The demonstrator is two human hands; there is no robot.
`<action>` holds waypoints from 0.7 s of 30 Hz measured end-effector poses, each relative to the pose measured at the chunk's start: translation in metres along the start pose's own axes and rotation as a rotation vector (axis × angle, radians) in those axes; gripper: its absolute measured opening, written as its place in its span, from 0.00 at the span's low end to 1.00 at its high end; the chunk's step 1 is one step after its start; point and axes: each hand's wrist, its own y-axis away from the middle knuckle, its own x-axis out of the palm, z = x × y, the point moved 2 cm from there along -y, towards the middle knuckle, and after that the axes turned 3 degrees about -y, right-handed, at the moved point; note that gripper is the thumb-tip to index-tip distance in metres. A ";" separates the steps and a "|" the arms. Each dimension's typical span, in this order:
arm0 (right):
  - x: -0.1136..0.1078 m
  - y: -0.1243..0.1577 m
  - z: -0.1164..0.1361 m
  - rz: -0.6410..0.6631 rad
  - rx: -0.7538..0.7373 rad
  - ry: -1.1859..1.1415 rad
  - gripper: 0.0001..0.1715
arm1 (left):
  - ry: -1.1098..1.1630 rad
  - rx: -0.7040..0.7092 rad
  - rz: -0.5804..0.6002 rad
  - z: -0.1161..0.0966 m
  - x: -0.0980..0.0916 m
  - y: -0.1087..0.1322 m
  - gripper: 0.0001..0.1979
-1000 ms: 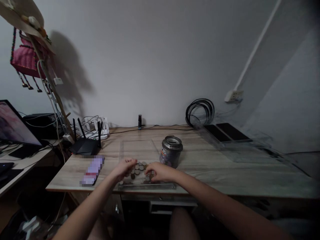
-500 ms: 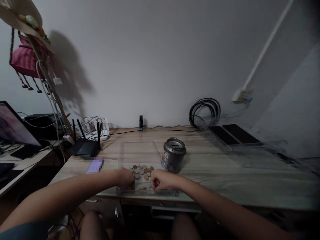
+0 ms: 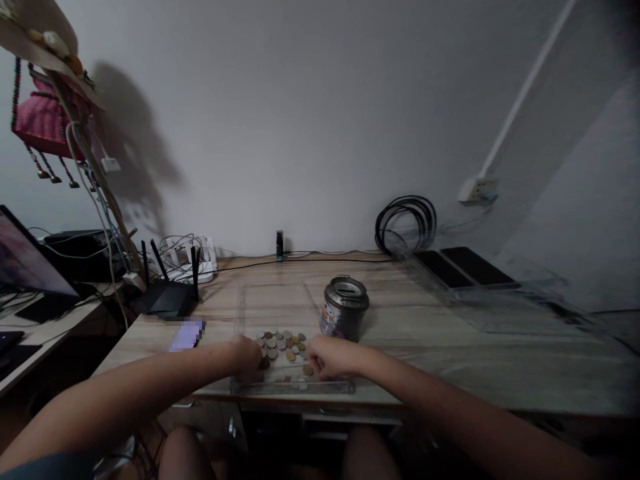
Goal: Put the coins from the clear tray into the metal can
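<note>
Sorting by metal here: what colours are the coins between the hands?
The coins are mostly silver-grey, a few copper-brown; head view shows them best.

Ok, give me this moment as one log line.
left hand: at coins, left side of tray | right hand: curled over right side of tray, grip unclear | tin: upright, just beyond right hand

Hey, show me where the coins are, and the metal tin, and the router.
coins (image 3: 279, 343), head view, middle of the loose pile.
metal tin (image 3: 344, 315), head view, front of its side wall.
router (image 3: 165, 307), head view, top of its black body.
</note>
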 end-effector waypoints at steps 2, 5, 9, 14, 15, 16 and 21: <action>-0.029 0.011 -0.005 -0.273 -0.018 -0.139 0.07 | -0.024 -0.039 0.023 -0.001 0.002 0.000 0.16; -0.087 0.035 -0.023 -0.752 0.049 -0.151 0.09 | -0.047 -0.085 0.032 -0.005 0.002 -0.004 0.15; -0.127 0.050 -0.055 -0.784 0.169 0.125 0.08 | -0.076 -0.075 0.057 -0.012 -0.002 -0.006 0.15; -0.122 0.047 -0.070 -0.679 0.151 0.180 0.09 | 0.050 -0.127 0.039 -0.011 -0.001 -0.009 0.13; -0.121 0.046 -0.069 -0.681 0.153 0.187 0.09 | 0.102 -0.158 0.015 -0.009 0.001 -0.010 0.12; -0.121 0.045 -0.067 -0.684 0.152 0.198 0.10 | 0.149 -0.190 -0.007 -0.007 0.002 -0.011 0.11; -0.122 0.039 -0.065 -0.641 0.084 0.140 0.10 | 0.393 -0.273 -0.160 0.011 0.001 -0.008 0.10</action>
